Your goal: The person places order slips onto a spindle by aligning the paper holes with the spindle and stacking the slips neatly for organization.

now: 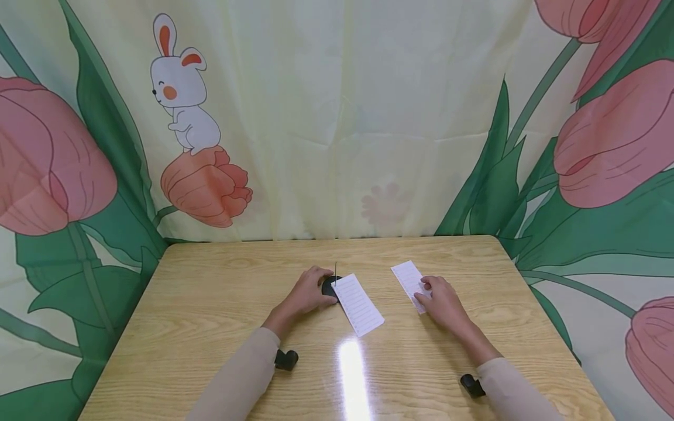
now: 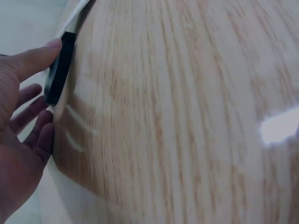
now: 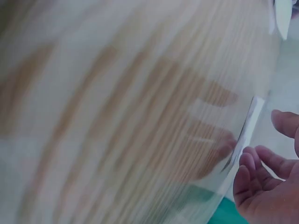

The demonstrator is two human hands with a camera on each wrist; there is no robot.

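My left hand holds the round black base of a receipt spike at its left side. In the left wrist view the thumb lies on the base's rim, with fingers at its far side. A thin upright spike rises from it, with lined white paper slips at its foot, slanting toward the front right. My right hand is over the right edge of another printed paper slip lying on the table. The right wrist view shows its thumb and fingers apart beside the slip.
The wooden table reflects a bright light strip near its front. Behind it hangs a curtain printed with tulips and a rabbit. A black wrist mount sits at the left cuff, another black mount at the right.
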